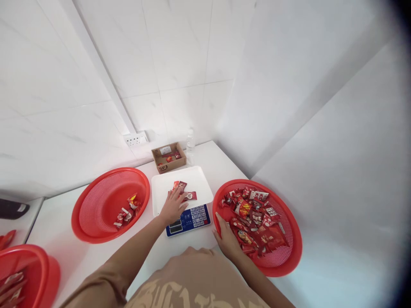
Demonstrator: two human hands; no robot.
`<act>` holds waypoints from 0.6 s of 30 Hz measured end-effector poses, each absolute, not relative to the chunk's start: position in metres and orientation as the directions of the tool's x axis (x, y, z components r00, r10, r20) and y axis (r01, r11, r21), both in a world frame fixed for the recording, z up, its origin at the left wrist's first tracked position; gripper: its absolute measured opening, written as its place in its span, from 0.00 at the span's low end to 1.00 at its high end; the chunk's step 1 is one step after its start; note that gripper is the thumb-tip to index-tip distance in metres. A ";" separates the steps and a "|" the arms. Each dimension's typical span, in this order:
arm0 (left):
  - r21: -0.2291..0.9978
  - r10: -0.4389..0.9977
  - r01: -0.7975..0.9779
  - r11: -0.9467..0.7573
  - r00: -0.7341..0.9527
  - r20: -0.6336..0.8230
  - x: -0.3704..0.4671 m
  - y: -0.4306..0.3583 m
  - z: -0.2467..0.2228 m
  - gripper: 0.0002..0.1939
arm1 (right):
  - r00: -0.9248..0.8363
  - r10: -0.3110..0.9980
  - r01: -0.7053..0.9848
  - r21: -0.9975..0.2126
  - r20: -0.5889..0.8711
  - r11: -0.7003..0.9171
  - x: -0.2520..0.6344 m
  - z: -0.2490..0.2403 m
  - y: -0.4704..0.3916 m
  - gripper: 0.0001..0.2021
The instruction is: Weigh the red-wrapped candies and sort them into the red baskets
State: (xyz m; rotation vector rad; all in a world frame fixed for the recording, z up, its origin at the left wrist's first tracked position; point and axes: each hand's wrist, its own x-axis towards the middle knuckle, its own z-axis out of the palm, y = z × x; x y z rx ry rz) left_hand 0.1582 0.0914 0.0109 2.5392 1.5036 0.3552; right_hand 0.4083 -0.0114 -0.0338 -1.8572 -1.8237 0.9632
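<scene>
My left hand (pixel 172 208) lies over the white tray (pixel 201 184) of a digital scale, fingers spread on several red wrapped snack packets (pixel 192 195). Part of those packets is hidden beneath the fingers. At the near left side of the right red basket (pixel 295 239), my right hand (pixel 227 237) grips the rim. That basket holds a heap of red wrapped snacks (pixel 257 220). Below the tray shows the scale's blue keypad panel (pixel 189 220).
Another red basket (pixel 96 188) with several packets stands left of the scale. A cardboard box (pixel 171 165) and a clear bottle (pixel 190 143) are behind it. A further red basket (pixel 48 273) sits at lower left. White walls border the table.
</scene>
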 end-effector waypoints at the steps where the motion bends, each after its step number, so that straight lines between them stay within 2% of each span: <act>1: 0.263 0.871 0.830 -0.491 0.472 0.137 0.153 0.081 0.010 0.24 | -0.068 0.974 0.719 -0.687 -0.217 -0.103 0.408 -0.034 -0.011 0.30; 5: 0.242 0.897 0.866 -0.437 0.401 0.185 0.124 0.035 0.004 0.23 | -0.069 0.978 0.699 -0.709 -0.199 -0.095 0.409 -0.037 -0.012 0.30; 7: 0.234 0.939 0.922 -0.307 0.254 0.232 0.107 0.021 0.004 0.23 | -0.072 0.980 0.690 -0.719 -0.183 -0.084 0.409 -0.039 -0.012 0.30; 10: 0.263 0.965 0.965 -0.023 -0.047 0.258 0.078 0.017 0.015 0.24 | -0.081 0.984 0.672 -0.737 -0.161 -0.065 0.409 -0.041 -0.013 0.30; 13: 0.369 0.949 0.897 0.243 -0.298 0.099 0.044 0.018 0.027 0.28 | -0.068 0.985 0.667 -0.741 -0.158 -0.073 0.408 -0.040 -0.013 0.31; 15: 0.390 0.921 0.844 0.367 -0.389 -0.024 0.021 0.013 0.030 0.29 | -0.058 0.984 0.667 -0.740 -0.167 -0.086 0.408 -0.039 -0.013 0.31; 16: 0.364 0.916 0.846 0.389 -0.398 -0.053 0.010 0.009 0.030 0.28 | -0.060 0.984 0.665 -0.742 -0.166 -0.085 0.408 -0.038 -0.013 0.32; 18: 0.234 0.940 0.911 0.339 -0.337 -0.051 -0.010 -0.003 0.028 0.25 | -0.070 0.986 0.657 -0.751 -0.150 -0.068 0.408 -0.038 -0.013 0.31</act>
